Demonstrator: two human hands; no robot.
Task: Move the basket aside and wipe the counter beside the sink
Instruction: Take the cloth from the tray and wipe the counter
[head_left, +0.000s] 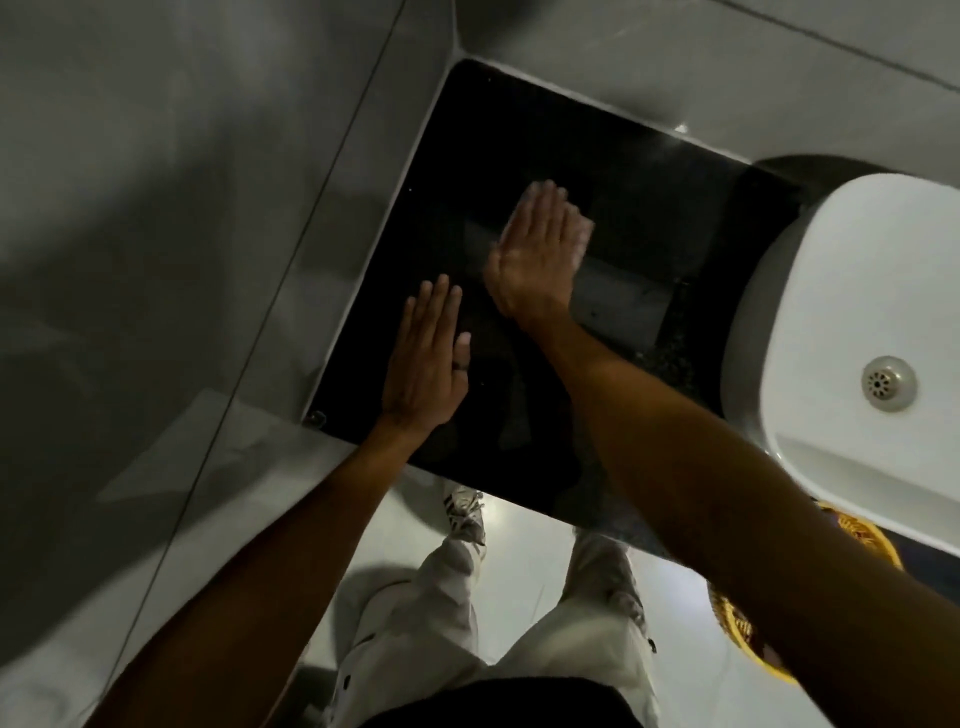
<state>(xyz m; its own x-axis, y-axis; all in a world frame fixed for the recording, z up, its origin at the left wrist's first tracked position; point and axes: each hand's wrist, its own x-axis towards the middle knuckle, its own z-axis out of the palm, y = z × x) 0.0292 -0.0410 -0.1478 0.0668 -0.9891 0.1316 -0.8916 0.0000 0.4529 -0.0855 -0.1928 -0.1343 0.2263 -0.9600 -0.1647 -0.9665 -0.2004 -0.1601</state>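
The black counter (519, 171) fills the corner between grey tiled walls, left of the white sink (857, 291). My left hand (428, 364) lies flat on the counter near its front left edge, fingers together, a ring on one finger, holding nothing. My right hand (537, 254), blurred by motion, presses flat on the middle of the counter over a pale cloth (584, 236); only the cloth's edge shows past the fingertips. A yellow woven basket (737, 629) is low on the right below the sink, mostly hidden by my right forearm.
Grey tile walls (208, 182) close off the counter at the left and back. The sink has a metal drain (888, 384). Below the counter edge are a pale glossy floor (519, 545), my light trousers and a sneaker (462, 512).
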